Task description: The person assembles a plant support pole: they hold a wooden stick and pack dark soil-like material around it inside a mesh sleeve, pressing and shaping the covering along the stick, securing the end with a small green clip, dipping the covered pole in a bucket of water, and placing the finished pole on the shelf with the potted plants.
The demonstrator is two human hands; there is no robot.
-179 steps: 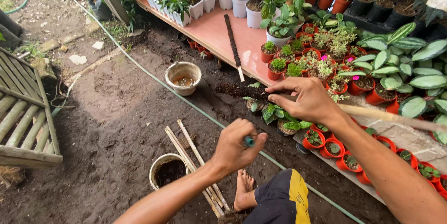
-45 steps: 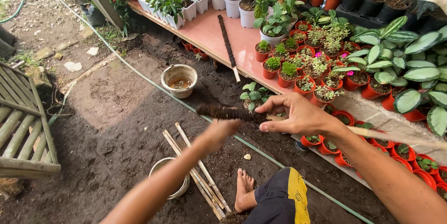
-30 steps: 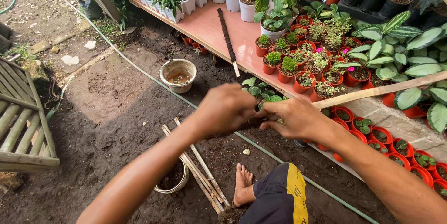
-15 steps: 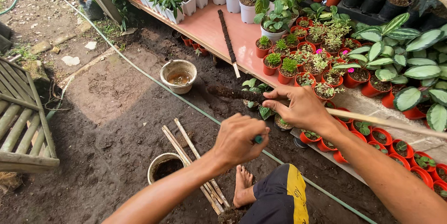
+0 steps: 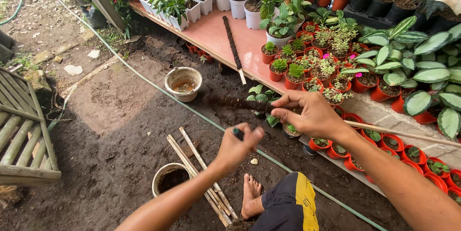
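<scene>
Your right hand [image 5: 312, 113] is closed around a long stick [image 5: 240, 102], gripping it about where the dark fibre wrapping ends and the bare wood begins; the wrapped end points left over the soil, while the bare pale end runs right past your forearm and over the small red pots [image 5: 357, 84]. Your left hand [image 5: 235, 147] is pinched shut on a small dark-green thing [image 5: 238, 134], perhaps a spool or a tie, though it is too small to tell; it sits just below the wrapped end and apart from it. The stick looks stiff and light, so one hand should carry it easily, but its length will make it swing, and the far end passes close over the seedlings. The fibre looks rough and crumbly: it should give good purchase, yet a hard squeeze could shed or loosen it, so the bare wood just behind the wrap seems the safer place to hold. A second wrapped stick [image 5: 233, 43] lies on the pink bench [image 5: 211, 34]. Bare slats [image 5: 201, 173] lie on the soil by your foot [image 5: 250, 195], between a bucket [image 5: 169, 178] of soil and a green hose [image 5: 158, 89]; another bucket [image 5: 183, 83] stands beyond.
</scene>
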